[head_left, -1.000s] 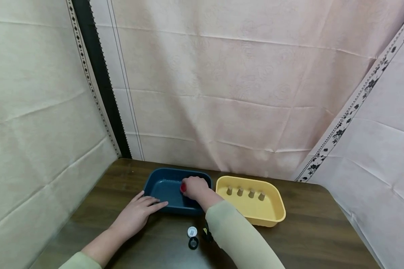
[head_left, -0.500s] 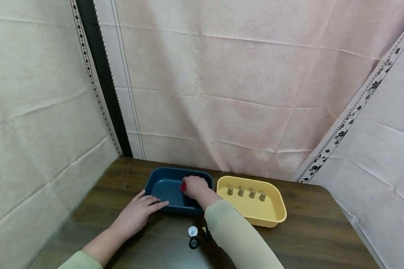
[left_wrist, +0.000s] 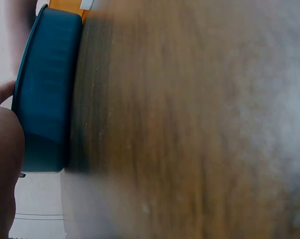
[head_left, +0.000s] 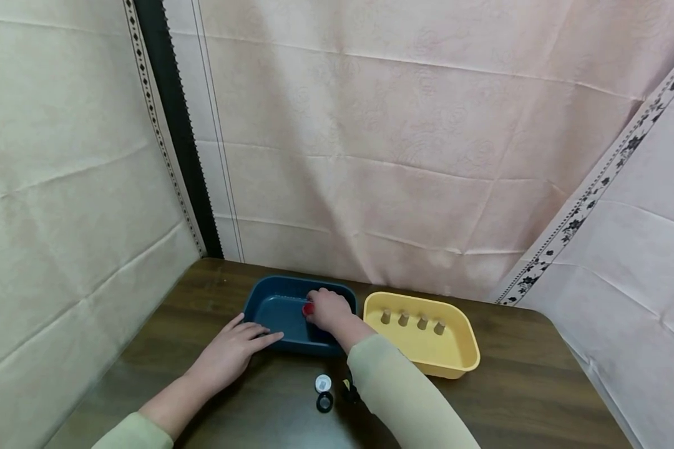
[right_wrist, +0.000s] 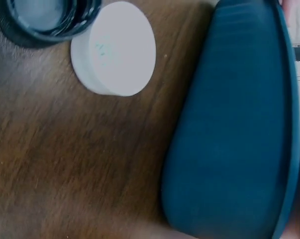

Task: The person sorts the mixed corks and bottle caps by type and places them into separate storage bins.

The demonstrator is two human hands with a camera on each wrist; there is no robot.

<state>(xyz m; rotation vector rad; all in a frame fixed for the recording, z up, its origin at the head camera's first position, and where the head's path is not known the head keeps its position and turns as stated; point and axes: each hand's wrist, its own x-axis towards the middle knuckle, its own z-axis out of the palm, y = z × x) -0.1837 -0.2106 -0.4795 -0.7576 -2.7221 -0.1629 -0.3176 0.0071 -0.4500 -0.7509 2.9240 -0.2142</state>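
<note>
A blue tray [head_left: 275, 345] stands at the back of the table. My right hand [head_left: 332, 312] reaches down inside its right half, with thumb and fingers gripping a small round red cap [head_left: 307, 308]. The hand hides part of the cap. My left hand [head_left: 231, 349] rests with spread, mostly straight fingers at the tray's near left rim and holds nothing. In the left wrist view, a finger [left_wrist: 3, 93] of it lies at the rim of the tray [left_wrist: 48, 94]. In the right wrist view the tray's outer wall [right_wrist: 234, 134] fills the right side.
To the right stands a yellow tray [head_left: 455, 346] with several small brown cork-like pegs [head_left: 422, 322] in a row. In front of the blue tray lie a white cap [head_left: 322, 383], a black cap [head_left: 324, 402] and a black-and-yellow item [head_left: 349, 391] partly hidden by the right sleeve.
The head view has shifted slightly. Both hands keep their places at the blue tray, and the red cap stays in the right hand's grip.
</note>
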